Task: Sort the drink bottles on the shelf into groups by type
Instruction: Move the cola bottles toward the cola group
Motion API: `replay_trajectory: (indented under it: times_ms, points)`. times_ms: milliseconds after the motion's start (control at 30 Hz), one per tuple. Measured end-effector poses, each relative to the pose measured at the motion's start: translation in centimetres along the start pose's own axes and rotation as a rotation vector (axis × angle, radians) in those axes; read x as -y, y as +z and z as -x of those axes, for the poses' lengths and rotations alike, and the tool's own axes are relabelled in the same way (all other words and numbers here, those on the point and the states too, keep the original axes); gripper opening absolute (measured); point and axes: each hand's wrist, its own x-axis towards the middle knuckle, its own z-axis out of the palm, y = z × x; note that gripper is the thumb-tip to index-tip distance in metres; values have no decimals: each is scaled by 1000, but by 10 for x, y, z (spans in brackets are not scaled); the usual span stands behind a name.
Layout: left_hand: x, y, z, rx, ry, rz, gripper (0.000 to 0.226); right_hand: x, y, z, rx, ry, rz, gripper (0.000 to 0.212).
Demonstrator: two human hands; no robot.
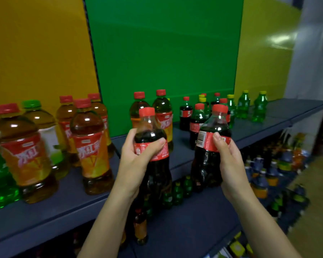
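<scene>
Head view: left hand [138, 155] grips a cola bottle [153, 146] around its red label, lifted in front of the shelf [194, 211]. Right hand [229, 161] grips a second cola bottle [209, 149] likewise. Iced tea bottles [90, 144] stand left; more colas [186, 116] centre; green soda bottles [259, 107] far right, labels probably too blurred to read.
</scene>
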Motion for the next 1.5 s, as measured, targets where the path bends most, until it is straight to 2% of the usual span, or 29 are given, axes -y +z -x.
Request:
replay_trajectory:
  times_ms: [67,167,300,367,533,667,833,967,1133,1500]
  points:
    - [15,22,-7,-3,-10,-9,30,-1,-21,-13,-15,-10,14,50]
    - [34,56,-19,-12,-17,-35,41,-4,-55,-38,-6,-16,38,45]
    - [61,103,-38,-70,23,-66,41,-9,-97,-79,42,-47,67,41]
    - [76,123,-48,-117,46,-104,46,-12,-114,-99,75,-55,91,37]
    - [110,159,-66,-301,108,-226,38,-34,-142,-146,153,-63,144,51]
    - [125,175,-77,-427,171,-317,39,-50,-145,-171,243,-80,161,41]
    - [137,183,-97,-507,238,-460,44,-69,-131,-197,328,-125,165,48]
    - [146,176,-111,-539,242,-552,48,-81,-115,-209,369,-124,166,42]
    - [161,160,-129,-541,195,-634,52,-96,-98,-221,346,-113,228,73]
    - [176,137,-155,-513,140,-765,66,-105,-78,-231,305,-91,365,77]
